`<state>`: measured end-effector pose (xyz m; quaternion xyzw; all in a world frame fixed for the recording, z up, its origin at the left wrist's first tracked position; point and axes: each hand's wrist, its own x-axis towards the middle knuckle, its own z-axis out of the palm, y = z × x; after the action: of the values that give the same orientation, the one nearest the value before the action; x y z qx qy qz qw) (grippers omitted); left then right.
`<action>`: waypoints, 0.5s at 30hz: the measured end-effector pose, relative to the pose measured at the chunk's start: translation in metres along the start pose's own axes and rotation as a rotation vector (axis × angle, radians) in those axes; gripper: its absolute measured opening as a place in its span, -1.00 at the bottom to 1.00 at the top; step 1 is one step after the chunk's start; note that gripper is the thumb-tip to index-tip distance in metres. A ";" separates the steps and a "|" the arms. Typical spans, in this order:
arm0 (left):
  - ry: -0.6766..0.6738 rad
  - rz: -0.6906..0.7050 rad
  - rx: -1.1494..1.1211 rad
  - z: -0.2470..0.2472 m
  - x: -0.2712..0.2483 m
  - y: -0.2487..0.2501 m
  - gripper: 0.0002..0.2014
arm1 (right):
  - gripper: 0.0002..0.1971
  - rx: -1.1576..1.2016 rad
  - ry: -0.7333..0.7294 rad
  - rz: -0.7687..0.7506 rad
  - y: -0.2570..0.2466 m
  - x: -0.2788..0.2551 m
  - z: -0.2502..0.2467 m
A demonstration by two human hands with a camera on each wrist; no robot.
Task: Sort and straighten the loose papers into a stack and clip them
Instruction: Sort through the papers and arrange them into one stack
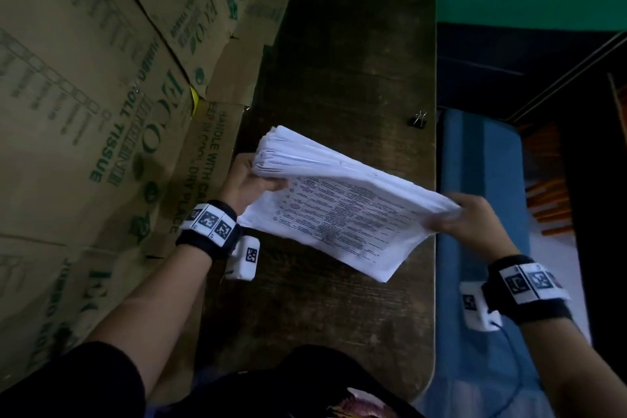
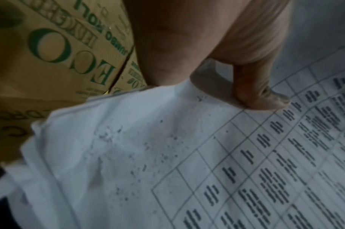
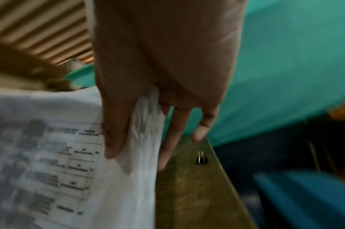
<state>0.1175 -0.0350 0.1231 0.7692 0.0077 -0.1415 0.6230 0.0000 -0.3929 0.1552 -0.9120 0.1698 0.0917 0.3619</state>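
Partly done: printed papers (image 1: 342, 200) gathered but uneven, gripped by left hand (image 1: 249, 180) and right hand (image 1: 471, 217) above wooden table (image 1: 339, 44); binder clip (image 1: 419, 119) unused.

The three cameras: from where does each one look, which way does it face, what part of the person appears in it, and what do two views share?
Head: looks down on the table, paper stack, left hand and right hand, both forearms.
Left wrist: looks along the left hand at the printed sheet; thumb on top.
Right wrist: looks along the right hand's fingers gripping the stack's edge.
Shared: the binder clip on the table, in head and right wrist views.
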 end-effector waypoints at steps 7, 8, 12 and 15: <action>0.103 -0.042 -0.125 0.008 -0.010 -0.002 -0.61 | -0.44 0.656 -0.046 -0.002 0.030 -0.004 0.059; 0.134 -0.044 -0.112 0.012 -0.012 -0.004 -0.62 | -0.53 0.619 0.025 0.015 0.031 -0.003 0.066; 0.210 -0.379 0.145 0.003 -0.018 -0.044 -0.44 | -0.59 0.258 0.133 0.066 0.039 -0.007 0.071; 0.089 -0.472 0.268 -0.003 -0.027 -0.050 -0.41 | -0.67 0.239 0.123 -0.003 0.041 -0.011 0.064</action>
<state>0.0830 -0.0169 0.0817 0.8271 0.1954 -0.2486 0.4646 -0.0280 -0.3736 0.0863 -0.8667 0.1998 0.0142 0.4569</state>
